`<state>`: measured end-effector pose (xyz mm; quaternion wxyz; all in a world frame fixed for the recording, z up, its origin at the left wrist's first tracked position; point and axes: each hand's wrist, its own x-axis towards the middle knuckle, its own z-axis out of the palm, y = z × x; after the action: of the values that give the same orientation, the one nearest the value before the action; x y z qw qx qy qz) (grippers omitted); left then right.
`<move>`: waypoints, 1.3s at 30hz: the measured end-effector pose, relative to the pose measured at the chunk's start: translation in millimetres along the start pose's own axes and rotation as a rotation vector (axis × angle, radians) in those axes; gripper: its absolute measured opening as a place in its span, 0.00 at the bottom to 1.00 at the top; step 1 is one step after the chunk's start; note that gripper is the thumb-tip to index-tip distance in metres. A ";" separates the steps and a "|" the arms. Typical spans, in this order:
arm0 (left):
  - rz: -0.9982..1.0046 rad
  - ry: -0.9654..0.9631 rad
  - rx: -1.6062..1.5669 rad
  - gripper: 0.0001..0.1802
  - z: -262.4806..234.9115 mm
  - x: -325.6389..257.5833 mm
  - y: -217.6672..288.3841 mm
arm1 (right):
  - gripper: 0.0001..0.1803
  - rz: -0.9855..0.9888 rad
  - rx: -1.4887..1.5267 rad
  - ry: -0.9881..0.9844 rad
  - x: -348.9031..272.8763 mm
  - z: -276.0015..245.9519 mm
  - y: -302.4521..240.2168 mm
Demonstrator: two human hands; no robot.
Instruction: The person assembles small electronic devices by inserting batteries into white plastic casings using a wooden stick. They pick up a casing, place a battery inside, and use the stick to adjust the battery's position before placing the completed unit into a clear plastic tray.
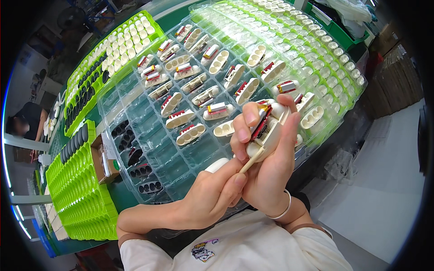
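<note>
Because the white casing [274,132] looks like light, stiff, probably smooth plastic with a delicate red insert [261,126], I would grip it by its shell sides. It sits above the clear tray [175,177] in the right hand [276,174], fingers curled round it. I see the left hand [211,193] pinching a thin stick [251,161], its tip apparently touching the casing.

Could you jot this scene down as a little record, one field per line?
Right hand: holds a white casing fitted with a red-and-dark part
Left hand: pinches a thin tan stick, tip at that casing
Clear tray: beyond the hands; holds more white shells, some with red parts, and black pieces
Lower-left green tray: black ovals at its far end
</note>
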<state>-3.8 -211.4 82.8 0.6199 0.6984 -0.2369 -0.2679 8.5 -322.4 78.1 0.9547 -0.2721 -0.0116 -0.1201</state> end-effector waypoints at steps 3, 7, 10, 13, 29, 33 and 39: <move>0.007 -0.016 0.010 0.09 -0.4 0.3 -1.7 | 0.18 0.000 0.014 0.022 -0.5 -0.1 0.0; -0.002 -0.019 0.010 0.10 -0.2 0.8 -0.9 | 0.19 -0.016 -0.022 0.009 -0.7 -1.8 1.3; -0.012 -0.033 0.005 0.10 -1.0 0.6 -1.6 | 0.19 -0.031 -0.050 0.015 -1.0 -1.7 1.6; -0.028 -0.049 -0.019 0.11 -0.7 0.4 0.6 | 0.19 -0.040 -0.065 0.026 -1.7 -1.1 1.5; 0.144 -0.012 0.171 0.09 -1.3 -0.7 3.3 | 0.18 -0.131 -0.138 -0.158 -2.9 -2.1 -4.9; 0.314 0.334 -0.320 0.11 -13.3 2.2 -9.8 | 0.19 -0.202 -0.166 -0.220 2.1 -8.7 3.5; 0.265 0.393 -0.189 0.18 -20.4 13.4 -4.4 | 0.30 -0.220 -0.470 -0.291 -6.5 -17.0 14.9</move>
<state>19.7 -204.7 79.1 0.7461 0.6391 -0.1752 -0.0646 5.0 -317.6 55.3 0.8350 -0.4972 -0.1497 -0.1819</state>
